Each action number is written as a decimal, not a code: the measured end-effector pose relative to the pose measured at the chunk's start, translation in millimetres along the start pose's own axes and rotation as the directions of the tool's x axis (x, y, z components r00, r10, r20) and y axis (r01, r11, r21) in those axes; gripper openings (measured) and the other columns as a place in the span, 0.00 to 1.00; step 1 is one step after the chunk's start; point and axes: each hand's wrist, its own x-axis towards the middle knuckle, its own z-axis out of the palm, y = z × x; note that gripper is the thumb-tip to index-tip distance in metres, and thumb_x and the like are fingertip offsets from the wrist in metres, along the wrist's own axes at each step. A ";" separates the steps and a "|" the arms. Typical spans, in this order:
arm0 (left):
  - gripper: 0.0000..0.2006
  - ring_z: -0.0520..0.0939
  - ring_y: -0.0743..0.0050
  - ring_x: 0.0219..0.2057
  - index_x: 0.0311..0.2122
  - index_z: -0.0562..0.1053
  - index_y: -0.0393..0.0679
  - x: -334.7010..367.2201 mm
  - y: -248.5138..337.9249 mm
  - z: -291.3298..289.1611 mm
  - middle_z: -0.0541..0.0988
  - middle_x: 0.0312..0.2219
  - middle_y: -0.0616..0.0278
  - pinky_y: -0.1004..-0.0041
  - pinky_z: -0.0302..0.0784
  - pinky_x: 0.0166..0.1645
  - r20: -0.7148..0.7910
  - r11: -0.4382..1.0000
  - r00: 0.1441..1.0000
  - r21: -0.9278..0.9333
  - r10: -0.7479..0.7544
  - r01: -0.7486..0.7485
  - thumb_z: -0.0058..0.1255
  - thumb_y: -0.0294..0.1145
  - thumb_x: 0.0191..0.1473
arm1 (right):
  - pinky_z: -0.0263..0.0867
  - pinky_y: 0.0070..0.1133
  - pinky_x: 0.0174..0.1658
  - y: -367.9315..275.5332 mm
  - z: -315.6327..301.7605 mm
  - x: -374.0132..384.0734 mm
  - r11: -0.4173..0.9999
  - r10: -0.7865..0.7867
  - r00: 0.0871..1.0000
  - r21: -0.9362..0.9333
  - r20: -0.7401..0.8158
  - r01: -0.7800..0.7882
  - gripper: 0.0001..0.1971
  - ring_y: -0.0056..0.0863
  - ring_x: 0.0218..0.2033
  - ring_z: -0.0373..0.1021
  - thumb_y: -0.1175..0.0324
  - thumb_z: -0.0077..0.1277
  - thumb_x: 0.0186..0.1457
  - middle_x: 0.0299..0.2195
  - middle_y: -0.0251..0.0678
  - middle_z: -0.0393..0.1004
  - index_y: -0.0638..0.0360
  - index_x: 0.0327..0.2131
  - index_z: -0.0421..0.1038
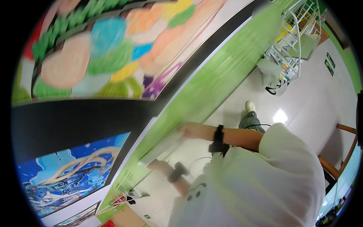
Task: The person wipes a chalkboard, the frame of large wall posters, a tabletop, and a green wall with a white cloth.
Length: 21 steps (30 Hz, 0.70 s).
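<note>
A pale, flat rectangular sheet or board [163, 146], smeared by motion, spans the gap between my two hands in front of the green wall. My left hand [157, 165] closes on its lower end, and my right hand [191, 130] grips the upper end. Both hands are blurred, so single fingers do not show. Black bands with small box-shaped units sit on each wrist. Right beside the sheet is the green lower wall [211, 89], below a black board [90, 115] with pictures on it.
Colourful artwork [109, 49] and a blue painting [75, 166] hang on the black board. A white wire rack [291, 49] with papers stands by the wall, with a whitish bag [271, 73] beside it. Brown wooden furniture [332, 166] is at the right, on the pale tiled floor [302, 102].
</note>
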 end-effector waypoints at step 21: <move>0.15 0.77 0.68 0.38 0.45 0.68 0.33 -192.0 116.3 262.5 0.77 0.37 0.53 0.73 0.71 0.43 0.935 0.991 0.329 -0.134 0.133 -0.021 0.41 0.29 0.54 | 0.65 0.17 0.34 -399.3 -66.9 -151.8 0.464 -0.879 0.292 -0.812 -0.376 0.353 0.20 0.22 0.30 0.69 0.66 0.58 0.45 0.31 0.31 0.72 0.64 0.40 0.65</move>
